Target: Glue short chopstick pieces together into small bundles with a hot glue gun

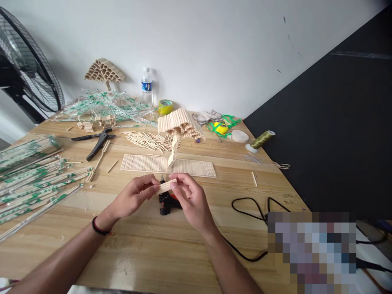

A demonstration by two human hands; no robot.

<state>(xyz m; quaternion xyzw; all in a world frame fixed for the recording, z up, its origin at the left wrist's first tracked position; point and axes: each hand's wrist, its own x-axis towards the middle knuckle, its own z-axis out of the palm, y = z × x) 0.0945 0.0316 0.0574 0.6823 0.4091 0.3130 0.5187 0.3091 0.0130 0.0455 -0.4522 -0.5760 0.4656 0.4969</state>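
Note:
Between my left hand (pixel 134 194) and my right hand (pixel 191 200) is a small flat panel of short wooden sticks (pixel 166 186), laid side by side. The fingers of both hands pinch it, one hand at each end. Under the hands a black and red glue gun (pixel 165 204) lies on the table, partly hidden, its nozzle showing above the panel. Just beyond stands a tree-shaped model made of wooden sticks (pixel 179 124), its trunk on a long strip of joined sticks (pixel 143 163).
Loose sticks (pixel 148 141) and black pliers (pixel 99 143) lie behind the strip. Wrapped chopsticks (pixel 36 179) cover the left side. A bottle (pixel 147 85), green tape (pixel 165 107) and another tree model (pixel 105 71) stand farther back. A black cable (pixel 245 257) loops at right, near a thread spool (pixel 260 141).

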